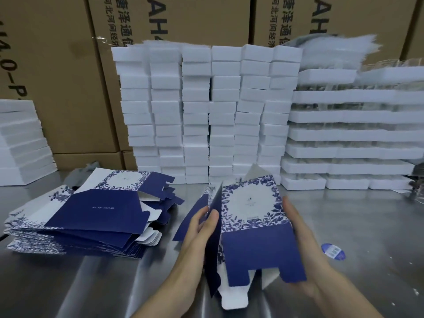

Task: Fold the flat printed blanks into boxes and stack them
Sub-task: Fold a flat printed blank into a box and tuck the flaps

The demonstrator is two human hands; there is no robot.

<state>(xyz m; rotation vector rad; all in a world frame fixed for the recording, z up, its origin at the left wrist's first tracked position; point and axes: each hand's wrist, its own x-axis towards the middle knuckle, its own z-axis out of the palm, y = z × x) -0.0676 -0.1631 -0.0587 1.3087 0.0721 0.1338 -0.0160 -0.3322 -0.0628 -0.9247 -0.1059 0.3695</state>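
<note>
Flanking the blank [250, 203], left hand [197, 230], right hand [300, 244]

Brown printed cartons [57, 76] wall off the far edge of a steel table [367, 226] stacked with white foam trays [344, 115].

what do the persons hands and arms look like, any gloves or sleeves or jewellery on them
No gloves: the left hand and the right hand are both bare. No ring, watch, bracelet or tape shows on either. The left forearm and the right forearm are uncovered down to the bottom edge of the picture, with no sleeve or cuff in view.
</note>
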